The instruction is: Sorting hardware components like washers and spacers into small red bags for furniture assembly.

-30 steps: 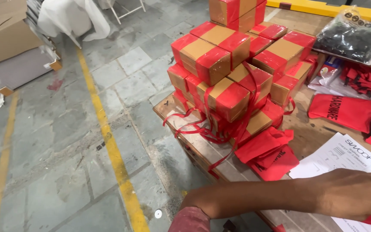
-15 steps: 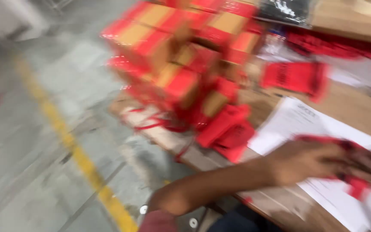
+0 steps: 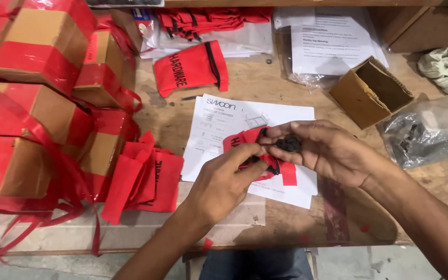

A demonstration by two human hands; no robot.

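Both of my hands meet over a small red drawstring pouch [image 3: 249, 141] that lies on a white instruction sheet [image 3: 224, 122] on the wooden workbench [image 3: 265, 85]. My left hand [image 3: 223, 181] pinches the pouch's black cord and open edge. My right hand [image 3: 321, 149] is curled around a cluster of small dark hardware pieces [image 3: 288, 143] at the pouch's mouth.
Stacked brown boxes with red tape [image 3: 32, 98] crowd the left. Flat red pouches [image 3: 146, 179] lie beside them, another red pouch [image 3: 190, 68] farther back. An open small cardboard box [image 3: 372, 91] and a clear bag of dark parts [image 3: 423, 132] sit right.
The view has swung from the floor and box stack to the bench. My right hand has come in, and both hands now hold the red pouch over the sheet.
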